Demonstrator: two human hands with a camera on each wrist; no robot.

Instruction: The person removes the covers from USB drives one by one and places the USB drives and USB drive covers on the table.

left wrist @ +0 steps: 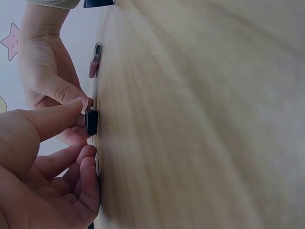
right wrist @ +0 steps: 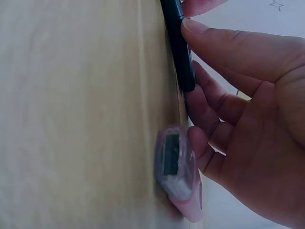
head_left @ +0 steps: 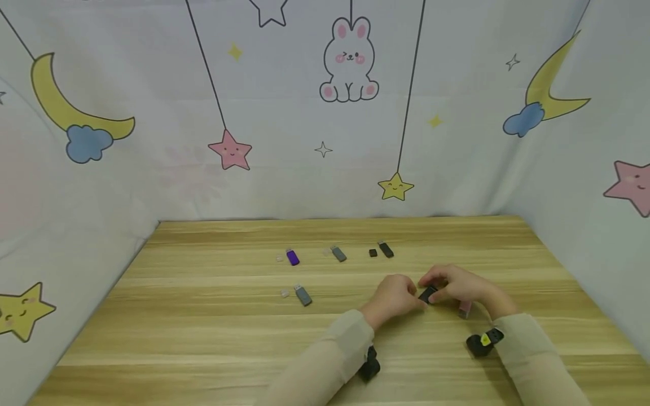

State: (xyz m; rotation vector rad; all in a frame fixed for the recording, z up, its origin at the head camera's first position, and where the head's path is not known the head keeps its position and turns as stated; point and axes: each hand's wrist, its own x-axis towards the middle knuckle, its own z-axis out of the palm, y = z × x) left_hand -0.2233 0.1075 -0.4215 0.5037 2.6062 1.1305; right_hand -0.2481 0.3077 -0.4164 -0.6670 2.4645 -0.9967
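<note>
Hands (head_left: 396,294) (head_left: 457,283) hold a black stick (head_left: 427,294) well inside the table's edges (head_left: 244,224).

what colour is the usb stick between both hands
The usb stick is black, clearest in the right wrist view.

Soft, even light, slightly dim; faint shadow beside right sleeve (head_left: 538,355) on table (head_left: 203,349). Head view fairly crisp; wrist views hazier, nearby table grain blurred, left fingers (left wrist: 89,183) shaded.

Black USB stick (head_left: 427,295) in right hand (head_left: 457,283) looks smooth plastic. Pink stick (head_left: 464,308) beside that hand: clear plastic cap (right wrist: 182,180).
</note>
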